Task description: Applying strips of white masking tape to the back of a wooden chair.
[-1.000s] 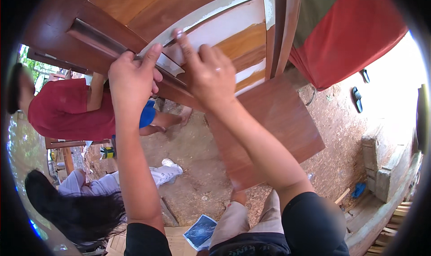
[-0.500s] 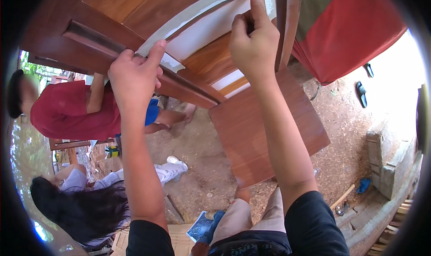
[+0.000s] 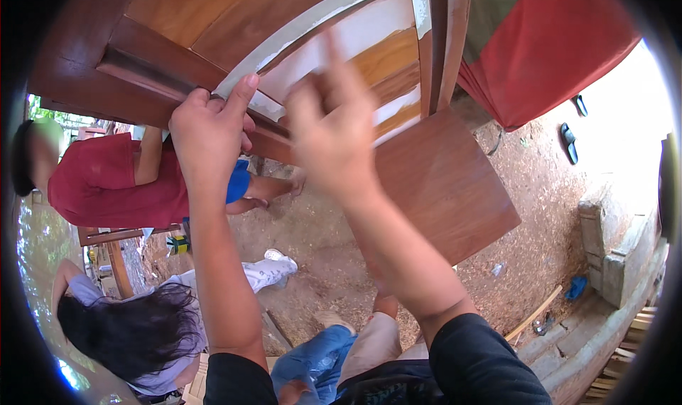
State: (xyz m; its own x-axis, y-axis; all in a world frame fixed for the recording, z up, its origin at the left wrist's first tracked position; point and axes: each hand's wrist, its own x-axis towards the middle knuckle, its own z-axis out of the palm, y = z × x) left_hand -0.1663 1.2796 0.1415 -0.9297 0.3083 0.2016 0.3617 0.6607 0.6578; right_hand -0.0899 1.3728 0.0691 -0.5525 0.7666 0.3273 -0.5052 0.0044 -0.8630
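Note:
A varnished brown wooden panel [image 3: 234, 14] with framed sections rises in front of me. Along it curves a pale grey-white strip [image 3: 305, 27], tape or paint, bordering a white-coated area [image 3: 380, 18] and bare orange-brown wood. My left hand [image 3: 207, 131] is closed at the strip's lower left end, thumb up along it; what its fingers hold, if anything, is hidden. My right hand [image 3: 334, 124] is in front of the white area, smeared by motion. Its index finger points up while the others look curled, and I cannot tell whether it touches the panel.
A flat brown board [image 3: 447, 185] is below the panel. A person in maroon [image 3: 121, 177] and a long-haired person [image 3: 135, 334] are at left. Jeans-clad legs [image 3: 312, 359] show near mine. Red cloth [image 3: 554, 50], black sandals [image 3: 569, 143] and concrete blocks [image 3: 604, 249] are at right.
My right hand has swept left and down from the strip's upper right end. The left hand stays nearly in place. Jeans-clad legs have come into view; the long-haired person has raised an arm.

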